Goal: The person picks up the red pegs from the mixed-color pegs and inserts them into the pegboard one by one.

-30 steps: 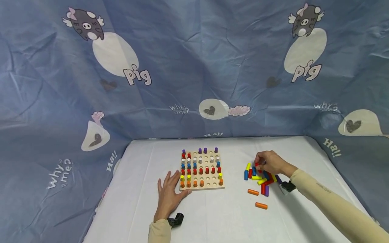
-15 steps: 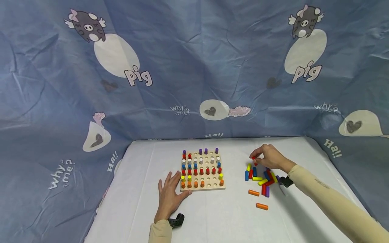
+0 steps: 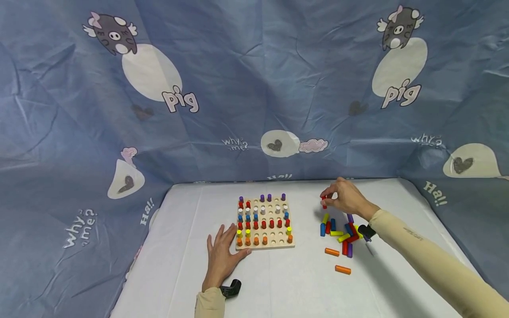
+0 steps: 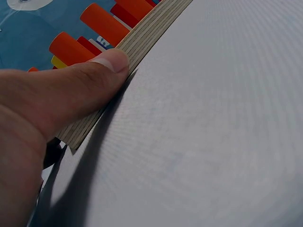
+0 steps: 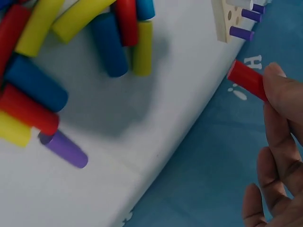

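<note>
My right hand [image 3: 347, 198] pinches a short red peg [image 5: 247, 79] between thumb and fingertips, raised above the far side of the loose pegs. In the right wrist view the other fingers are loosely bent. Lower left of centre in the head view, my left hand [image 3: 222, 258] lies with fingers spread at the near left corner of a wooden pegboard [image 3: 276, 246]. Its thumb [image 4: 111, 60] presses the board's front edge. Rows of orange, yellow, red, blue, white and purple pegs stand upright in the board, with bare holes among them.
A pile of loose red, blue, yellow and purple pegs [image 3: 343, 238] lies on the white cloth right of the board. Two orange pegs [image 3: 343, 270] lie nearer the front. A blue patterned curtain [image 3: 254, 88] rises behind the table.
My right hand has lifted a red peg out of the pile and moved it up, away from me and slightly left. The left hand keeps its place at the board.
</note>
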`<state>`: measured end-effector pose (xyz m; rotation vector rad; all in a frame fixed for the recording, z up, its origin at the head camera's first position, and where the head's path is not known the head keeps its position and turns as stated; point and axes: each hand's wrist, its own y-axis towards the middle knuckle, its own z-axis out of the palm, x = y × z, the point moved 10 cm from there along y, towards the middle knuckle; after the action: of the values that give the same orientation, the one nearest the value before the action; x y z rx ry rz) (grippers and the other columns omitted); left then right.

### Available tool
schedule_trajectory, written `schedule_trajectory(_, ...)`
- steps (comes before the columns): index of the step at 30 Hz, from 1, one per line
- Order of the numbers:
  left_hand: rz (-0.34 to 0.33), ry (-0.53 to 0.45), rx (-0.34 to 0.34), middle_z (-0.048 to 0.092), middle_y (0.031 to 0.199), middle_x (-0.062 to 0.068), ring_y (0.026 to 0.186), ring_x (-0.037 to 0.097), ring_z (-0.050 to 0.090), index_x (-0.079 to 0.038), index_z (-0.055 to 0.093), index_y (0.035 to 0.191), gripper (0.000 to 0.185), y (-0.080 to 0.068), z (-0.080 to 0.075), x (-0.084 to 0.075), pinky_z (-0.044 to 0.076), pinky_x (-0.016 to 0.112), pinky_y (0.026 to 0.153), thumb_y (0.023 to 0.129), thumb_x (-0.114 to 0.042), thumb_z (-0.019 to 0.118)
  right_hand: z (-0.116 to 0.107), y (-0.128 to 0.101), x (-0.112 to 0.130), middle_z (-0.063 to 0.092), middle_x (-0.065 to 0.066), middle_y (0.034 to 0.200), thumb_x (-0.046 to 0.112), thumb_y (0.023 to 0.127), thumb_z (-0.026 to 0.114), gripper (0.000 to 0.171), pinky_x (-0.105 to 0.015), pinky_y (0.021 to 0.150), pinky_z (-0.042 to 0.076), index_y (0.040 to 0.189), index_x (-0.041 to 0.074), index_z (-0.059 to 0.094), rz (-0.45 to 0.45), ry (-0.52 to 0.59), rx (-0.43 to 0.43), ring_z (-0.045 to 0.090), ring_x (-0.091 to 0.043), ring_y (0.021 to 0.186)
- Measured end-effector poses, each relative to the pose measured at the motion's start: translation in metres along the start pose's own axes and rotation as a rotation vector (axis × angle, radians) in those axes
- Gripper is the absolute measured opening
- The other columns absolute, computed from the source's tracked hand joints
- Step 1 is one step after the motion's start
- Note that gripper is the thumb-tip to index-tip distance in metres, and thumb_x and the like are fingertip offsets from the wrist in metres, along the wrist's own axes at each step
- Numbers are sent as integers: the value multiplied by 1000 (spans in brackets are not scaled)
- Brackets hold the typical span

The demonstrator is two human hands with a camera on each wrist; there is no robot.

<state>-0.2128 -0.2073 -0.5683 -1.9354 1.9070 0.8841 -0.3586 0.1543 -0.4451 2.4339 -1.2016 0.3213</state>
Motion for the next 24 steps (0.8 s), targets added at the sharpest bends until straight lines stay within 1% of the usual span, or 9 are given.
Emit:
schedule_trajectory(4, 3, -1, 0, 57, 157, 16, 157, 45, 33, -7, 61, 149, 86, -1, 0, 0, 4, 77, 125, 79, -49, 90, 4, 6, 5, 83, 2, 92, 21, 84, 91, 16, -29, 67, 38, 97, 15, 87, 14, 1, -3, 50, -13, 79)
schedule_trajectory(8, 8, 5, -3, 56, 158, 16, 157, 45, 34, -7, 61, 149, 86, 0, 1, 0, 5, 77, 125, 80, -50, 89, 8, 14, 12, 82, 5, 89, 21, 85, 90, 13, -30, 67, 37, 97, 15, 86, 9, 1, 0, 48, -14, 77)
schedule_trajectory(12, 11, 8, -8, 56, 158, 16, 157, 45, 34, -6, 60, 150, 87, 1, 0, 1, 5, 76, 125, 80, -50, 89, 10, 23, 22, 79, 8, 83, 20, 86, 88, 8, -29, 66, 39, 93, 17, 86, -22, 0, -7, 52, -17, 76)
schedule_trajectory(16, 11, 4, -14, 56, 158, 16, 157, 44, 33, -6, 60, 150, 87, 1, -1, 2, 5, 76, 126, 80, -48, 90, 13, 34, 34, 79, 8, 80, 17, 85, 86, 9, -30, 67, 42, 94, 16, 86, -53, -8, -12, 56, -18, 77)
schedule_trajectory(20, 11, 0, -13, 56, 158, 16, 157, 44, 33, -6, 60, 150, 87, 1, -1, 2, 5, 76, 126, 80, -48, 90, 18, 45, 44, 80, 7, 81, 17, 85, 85, 13, -33, 70, 43, 98, 15, 86, -58, -33, 8, 55, -15, 78)
schedule_trajectory(24, 8, -4, -8, 56, 158, 16, 157, 44, 34, -6, 60, 149, 87, 0, -1, 1, 5, 76, 126, 80, -49, 90, 22, 55, 56, 81, 5, 82, 16, 85, 84, 14, -35, 72, 47, 99, 13, 86, -89, -49, 17, 55, -15, 79)
